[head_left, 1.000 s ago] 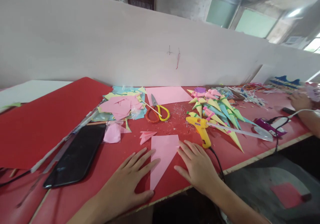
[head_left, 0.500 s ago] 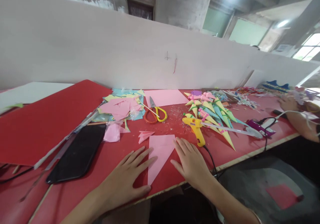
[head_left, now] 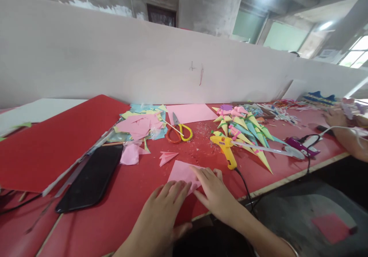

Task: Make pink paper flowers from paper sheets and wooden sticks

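A sheet of pink paper (head_left: 178, 171) lies on the red tabletop in front of me, partly covered by both hands. My left hand (head_left: 161, 208) rests on its lower left part, fingers stretched and slightly bent, thumb held apart near the table edge. On the other side, my right hand (head_left: 215, 191) grips the paper's right part, with the index finger along the top and the thumb low by the left fingertips. How the paper is folded under the fingers is hidden. Just beyond it lies a small folded pink paper piece (head_left: 167, 157).
A yellow glue gun (head_left: 227, 149) and a pile of paper cones (head_left: 250, 128) lie to the right. Scissors (head_left: 179, 130) and paper scraps (head_left: 138, 125) are farther back. A black phone (head_left: 92, 178) lies left. Another person's hand (head_left: 336, 117) is at far right.
The pink paper has turned from an upright position to a slant. My left hand has shifted right and my right hand slightly left, bringing them together over the paper.
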Available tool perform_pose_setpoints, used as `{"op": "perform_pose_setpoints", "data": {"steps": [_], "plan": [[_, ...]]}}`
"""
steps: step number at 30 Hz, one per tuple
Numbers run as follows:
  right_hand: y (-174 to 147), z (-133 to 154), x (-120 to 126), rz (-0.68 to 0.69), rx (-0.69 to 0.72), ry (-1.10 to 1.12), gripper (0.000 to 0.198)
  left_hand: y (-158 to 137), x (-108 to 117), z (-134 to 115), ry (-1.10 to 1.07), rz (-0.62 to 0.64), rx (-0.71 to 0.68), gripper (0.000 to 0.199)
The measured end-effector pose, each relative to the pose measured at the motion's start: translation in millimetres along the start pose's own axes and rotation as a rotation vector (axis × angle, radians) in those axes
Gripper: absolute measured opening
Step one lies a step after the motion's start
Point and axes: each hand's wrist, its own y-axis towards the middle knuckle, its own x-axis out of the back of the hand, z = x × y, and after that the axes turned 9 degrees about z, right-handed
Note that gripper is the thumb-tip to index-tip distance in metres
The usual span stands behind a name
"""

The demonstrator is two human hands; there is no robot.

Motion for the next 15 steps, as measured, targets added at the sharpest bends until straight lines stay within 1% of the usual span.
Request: {"op": "perform_pose_setpoints", "data": {"steps": [3,5,7,9,11,13,15], "plan": [[-6,2,5,0.023,0.06,0.139,0.04,2,-11,-4,0.066,-0.003,0.044,0.068],[-6,0,11,0.009,0.104,0.209,0.033,2,-20,-4,0.138,-0.052,0.063,0.064],[-5,-4,16,-0.056,0.116,0.23,0.03,1,-26,-2,0.205,-0.103,-0.003,0.058],[-3,-9,18,-0.089,0.139,0.239,0.032,-3,-30,4,0.245,-0.153,-0.139,0.049],[-4,-12,19,-0.058,0.207,0.271,0.036,-10,-29,10,0.255,-0.21,-0.249,0.042],[-5,-14,22,-0.036,0.281,0.35,0.04,-18,-27,17,0.242,-0.241,-0.306,0.043],[-7,-15,28,-0.066,0.332,0.436,0.041,-25,-25,23,0.221,-0.267,-0.342,0.043]]}}
